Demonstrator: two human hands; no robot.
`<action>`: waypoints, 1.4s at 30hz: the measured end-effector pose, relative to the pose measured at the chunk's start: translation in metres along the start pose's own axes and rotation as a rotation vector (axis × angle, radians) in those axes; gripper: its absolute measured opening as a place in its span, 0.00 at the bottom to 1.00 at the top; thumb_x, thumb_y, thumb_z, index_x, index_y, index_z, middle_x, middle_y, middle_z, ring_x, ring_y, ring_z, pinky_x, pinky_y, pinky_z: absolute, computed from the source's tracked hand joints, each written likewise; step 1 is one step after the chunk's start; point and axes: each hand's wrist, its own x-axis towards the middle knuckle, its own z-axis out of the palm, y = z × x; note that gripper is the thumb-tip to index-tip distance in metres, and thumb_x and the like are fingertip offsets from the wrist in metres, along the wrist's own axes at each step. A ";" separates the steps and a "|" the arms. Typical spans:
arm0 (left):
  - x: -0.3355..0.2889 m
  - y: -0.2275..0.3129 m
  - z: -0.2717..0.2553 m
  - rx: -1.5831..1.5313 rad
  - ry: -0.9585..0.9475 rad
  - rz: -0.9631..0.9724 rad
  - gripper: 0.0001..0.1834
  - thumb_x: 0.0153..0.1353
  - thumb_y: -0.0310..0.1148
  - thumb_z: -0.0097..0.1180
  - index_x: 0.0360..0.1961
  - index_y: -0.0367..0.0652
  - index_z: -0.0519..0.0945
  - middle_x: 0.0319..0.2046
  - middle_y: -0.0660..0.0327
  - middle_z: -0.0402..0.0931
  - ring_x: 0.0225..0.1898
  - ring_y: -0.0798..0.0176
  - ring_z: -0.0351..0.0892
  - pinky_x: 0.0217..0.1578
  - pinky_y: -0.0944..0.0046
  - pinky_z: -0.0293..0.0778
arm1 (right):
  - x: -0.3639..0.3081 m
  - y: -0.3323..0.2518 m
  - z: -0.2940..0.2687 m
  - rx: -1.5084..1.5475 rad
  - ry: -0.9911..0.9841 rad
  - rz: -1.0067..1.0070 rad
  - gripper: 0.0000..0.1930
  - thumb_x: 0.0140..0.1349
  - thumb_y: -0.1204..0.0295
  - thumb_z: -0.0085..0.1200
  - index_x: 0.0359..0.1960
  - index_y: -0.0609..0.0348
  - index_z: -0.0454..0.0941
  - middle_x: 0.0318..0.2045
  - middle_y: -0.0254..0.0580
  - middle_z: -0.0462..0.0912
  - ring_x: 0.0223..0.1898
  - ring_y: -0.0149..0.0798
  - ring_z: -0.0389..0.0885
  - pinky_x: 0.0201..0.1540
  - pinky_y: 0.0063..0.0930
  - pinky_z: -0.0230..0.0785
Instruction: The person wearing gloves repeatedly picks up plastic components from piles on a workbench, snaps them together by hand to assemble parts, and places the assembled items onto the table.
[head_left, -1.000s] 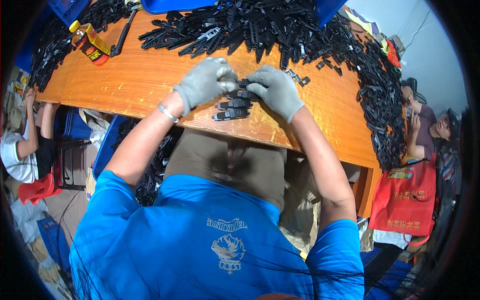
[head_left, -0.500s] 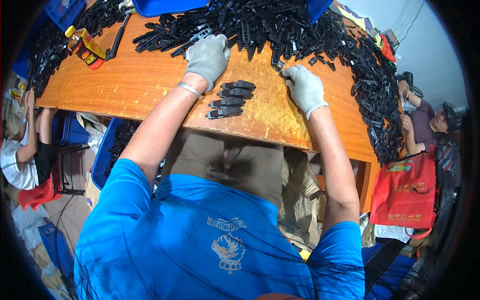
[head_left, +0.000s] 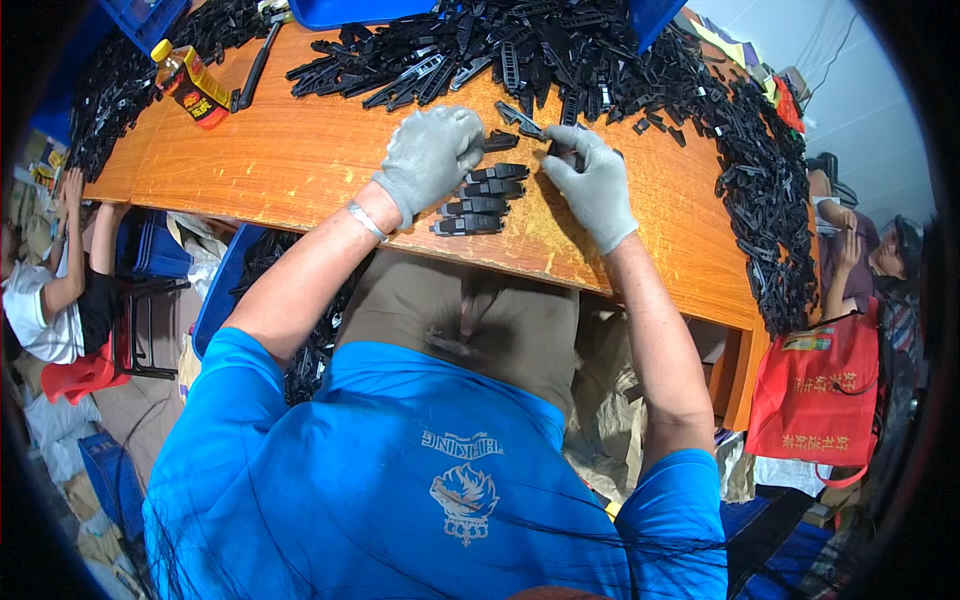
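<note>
On the wooden table (head_left: 300, 175), my gloved left hand (head_left: 430, 155) is closed, with one end of a black plastic part (head_left: 500, 141) showing at its fingertips. My gloved right hand (head_left: 597, 185) pinches a dark plastic part (head_left: 568, 156) between thumb and fingers; most of it is hidden. Another long black part (head_left: 520, 120) lies by the right fingertips, at the edge of the heap. Between and nearer than the hands, several black plastic clips (head_left: 482, 207) lie stacked side by side in a neat row.
A large heap of black parts (head_left: 460, 60) spreads along the far side, continuing down the right edge (head_left: 765, 210). A bottle (head_left: 190, 85) and a hammer (head_left: 258, 68) are at the left. Blue bins (head_left: 340, 10) stand behind. Other people sit at both sides; a red bag (head_left: 820, 390) hangs right.
Both hands have drawn back from the heap toward me. A black part now shows at my left fingertips, and a long part lies out from the heap near my right hand.
</note>
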 end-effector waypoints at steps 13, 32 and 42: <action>0.008 -0.005 -0.003 -0.065 -0.090 -0.063 0.14 0.63 0.39 0.72 0.46 0.46 0.89 0.45 0.54 0.84 0.49 0.45 0.81 0.52 0.48 0.78 | 0.012 -0.013 -0.006 -0.600 -0.226 -0.025 0.10 0.61 0.67 0.70 0.43 0.51 0.91 0.40 0.48 0.88 0.45 0.52 0.87 0.49 0.46 0.80; 0.018 -0.007 0.017 -0.201 -0.075 -0.021 0.09 0.63 0.35 0.71 0.41 0.42 0.89 0.41 0.53 0.84 0.45 0.44 0.84 0.47 0.49 0.80 | 0.030 0.003 0.019 -0.413 -0.210 -0.250 0.10 0.62 0.65 0.69 0.44 0.47 0.91 0.41 0.40 0.85 0.44 0.49 0.87 0.46 0.44 0.81; -0.021 0.059 -0.028 -0.135 -0.196 0.023 0.52 0.55 0.60 0.74 0.78 0.54 0.68 0.77 0.38 0.63 0.78 0.23 0.55 0.75 0.33 0.63 | -0.010 0.044 -0.029 -0.166 0.102 -0.004 0.11 0.70 0.68 0.64 0.47 0.60 0.92 0.43 0.53 0.91 0.46 0.50 0.90 0.53 0.38 0.81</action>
